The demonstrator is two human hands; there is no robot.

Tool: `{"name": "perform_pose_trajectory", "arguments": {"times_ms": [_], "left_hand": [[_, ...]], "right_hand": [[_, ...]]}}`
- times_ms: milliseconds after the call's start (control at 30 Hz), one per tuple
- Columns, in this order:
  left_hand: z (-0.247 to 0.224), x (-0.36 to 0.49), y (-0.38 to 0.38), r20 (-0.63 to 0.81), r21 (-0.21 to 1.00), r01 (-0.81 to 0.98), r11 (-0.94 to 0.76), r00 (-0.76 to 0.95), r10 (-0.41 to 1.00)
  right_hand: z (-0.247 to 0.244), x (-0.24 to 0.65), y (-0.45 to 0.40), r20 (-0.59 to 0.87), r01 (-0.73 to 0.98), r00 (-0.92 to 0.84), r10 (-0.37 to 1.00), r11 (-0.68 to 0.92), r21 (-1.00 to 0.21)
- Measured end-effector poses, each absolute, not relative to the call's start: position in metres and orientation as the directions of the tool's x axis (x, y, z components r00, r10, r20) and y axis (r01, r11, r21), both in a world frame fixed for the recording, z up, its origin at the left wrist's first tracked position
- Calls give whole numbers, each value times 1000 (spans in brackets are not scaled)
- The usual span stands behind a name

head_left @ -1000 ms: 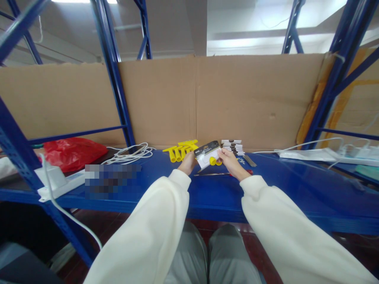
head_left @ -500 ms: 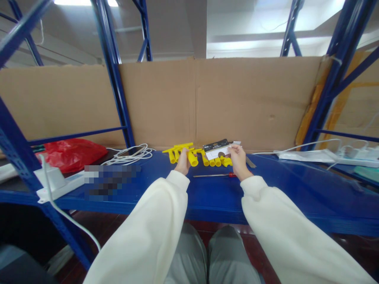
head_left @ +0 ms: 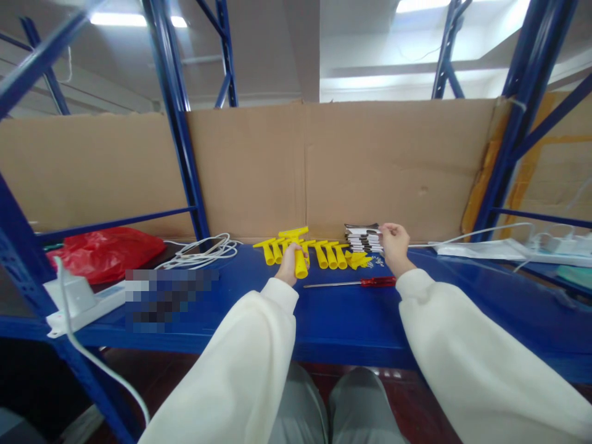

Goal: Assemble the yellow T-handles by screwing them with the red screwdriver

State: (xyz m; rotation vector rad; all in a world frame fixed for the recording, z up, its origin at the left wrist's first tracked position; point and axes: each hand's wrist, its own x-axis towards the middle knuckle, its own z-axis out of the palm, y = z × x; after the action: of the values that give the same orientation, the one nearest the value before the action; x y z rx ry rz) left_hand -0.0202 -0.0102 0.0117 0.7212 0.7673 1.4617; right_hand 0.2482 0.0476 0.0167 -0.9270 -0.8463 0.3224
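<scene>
My left hand point(head_left: 289, 264) is closed around a yellow T-shaped plastic tool point(head_left: 301, 266), like a scraper, its hollow round handle end facing me and its crossbar away. Several matching yellow tools point(head_left: 330, 254) lie in a row behind and beside it. My right hand point(head_left: 396, 245) is at the right end of a stack of black-and-white cards or packs point(head_left: 363, 239), thumb and fingers pinched together; what they hold, if anything, is too small to make out. Small yellow pieces point(head_left: 357, 259) lie before the stack. A red-handled screwdriver point(head_left: 375, 282) rests nearer me.
The blue shelf top point(head_left: 342, 320) ends in a front edge above my knees. A cardboard sheet point(head_left: 250, 179) closes the back. White cable point(head_left: 217, 251), a power strip point(head_left: 99, 302) and a red plastic bag point(head_left: 115, 250) lie left. Another white strip point(head_left: 490, 248) lies right.
My right hand has moved right, and the black-and-white card it held up no longer shows in front of the row. The stack and the screwdriver's handle are now uncovered. My left hand keeps the yellow tool.
</scene>
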Motion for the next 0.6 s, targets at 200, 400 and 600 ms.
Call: {"name": "perform_pose_trajectory", "arguments": {"times_ms": [200, 400, 600], "left_hand": [[16, -19, -18, -80, 877, -473, 88, 37, 996], [15, -14, -22, -74, 880, -458, 129, 135, 988], [18, -7, -31, -110, 881, -442, 172, 162, 981]], "right_hand": [[40, 282, 70, 583, 300, 648, 490, 540, -786], [50, 289, 98, 543, 304, 629, 557, 466, -831], [44, 273, 117, 432, 231, 573, 696, 368, -900]]}}
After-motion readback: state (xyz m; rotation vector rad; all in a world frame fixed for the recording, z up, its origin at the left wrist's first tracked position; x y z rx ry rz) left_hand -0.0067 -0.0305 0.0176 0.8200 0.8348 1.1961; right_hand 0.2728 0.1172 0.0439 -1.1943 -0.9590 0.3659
